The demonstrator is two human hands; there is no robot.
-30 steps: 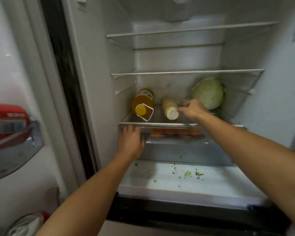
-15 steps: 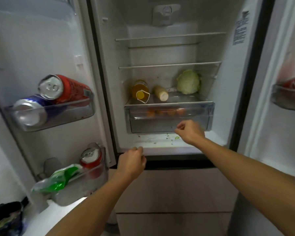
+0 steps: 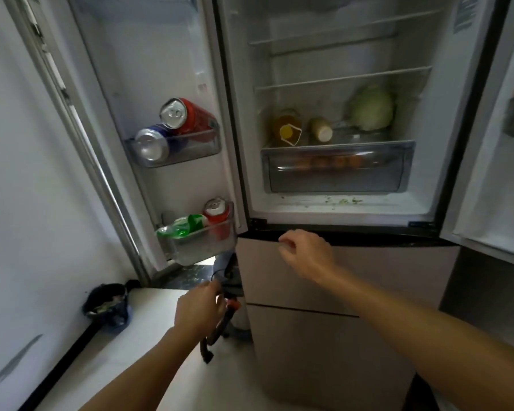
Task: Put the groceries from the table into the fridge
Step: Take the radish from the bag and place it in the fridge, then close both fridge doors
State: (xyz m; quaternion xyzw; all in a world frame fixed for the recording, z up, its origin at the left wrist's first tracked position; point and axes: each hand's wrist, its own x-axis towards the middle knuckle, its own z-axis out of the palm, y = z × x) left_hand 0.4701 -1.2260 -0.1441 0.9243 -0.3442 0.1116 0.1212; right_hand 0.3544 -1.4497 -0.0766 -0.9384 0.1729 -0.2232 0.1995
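Head camera, and the view has pulled back from the open white fridge (image 3: 445, 129) since half a second ago: both doors and the beige lower fronts now show. The right hand (image 3: 306, 253), which was up in front of the clear plastic crisper drawer (image 3: 336, 176), has dropped to the dark strip under the compartment, fingers loosely curled, nothing in them. The left hand (image 3: 199, 310) has come down and left, off the fridge's lower corner; only its back shows, close against a dark curved object with a red-orange part (image 3: 220, 324), and whether it grips that I cannot tell. The groceries sit as before on the glass shelf above the drawer: the amber bottle with a yellow cap (image 3: 287, 129) lying at the left, the pale bottle with a white cap (image 3: 321, 130) just beside it, the round green cabbage (image 3: 371, 108) to the right. Orange items stay blurred inside the drawer. On the left door, a red can (image 3: 187, 115) lies over a blue can (image 3: 152, 142) in the upper bin; below, a green packet (image 3: 187, 226) lies beside another red can (image 3: 217, 212).
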